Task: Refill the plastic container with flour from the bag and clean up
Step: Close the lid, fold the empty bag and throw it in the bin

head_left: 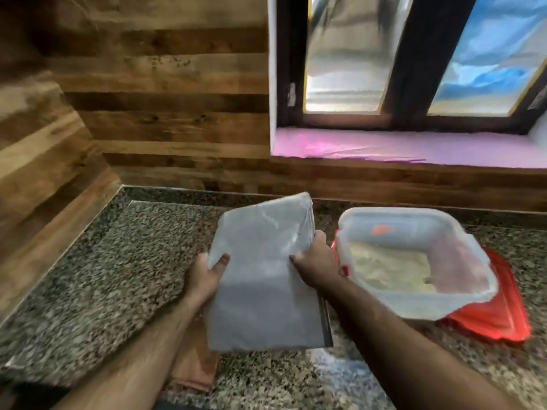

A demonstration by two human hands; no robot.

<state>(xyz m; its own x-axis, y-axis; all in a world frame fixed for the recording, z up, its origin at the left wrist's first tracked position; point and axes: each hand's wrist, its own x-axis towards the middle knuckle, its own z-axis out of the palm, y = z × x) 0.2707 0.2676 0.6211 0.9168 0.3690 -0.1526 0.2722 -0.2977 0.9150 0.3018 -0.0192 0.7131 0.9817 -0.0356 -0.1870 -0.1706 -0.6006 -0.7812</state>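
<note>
A pale grey-white flour bag (260, 279) is held above the speckled granite counter (103, 276), its upper end tilted away from me. My left hand (207, 278) grips its left edge and my right hand (312, 258) grips its right edge. To the right stands an open translucent plastic container (461, 232) with a shallow layer of flour (390, 264) in the bottom. The container rests on its red lid (503, 315). The bag is beside the container, apart from it.
A folded orange-pink cloth (195, 368) lies on the counter under the bag. White flour dust (334, 371) marks the counter in front. Wooden plank walls (162, 113) close the back and left. A window with a pink sill (414, 146) is at the back right.
</note>
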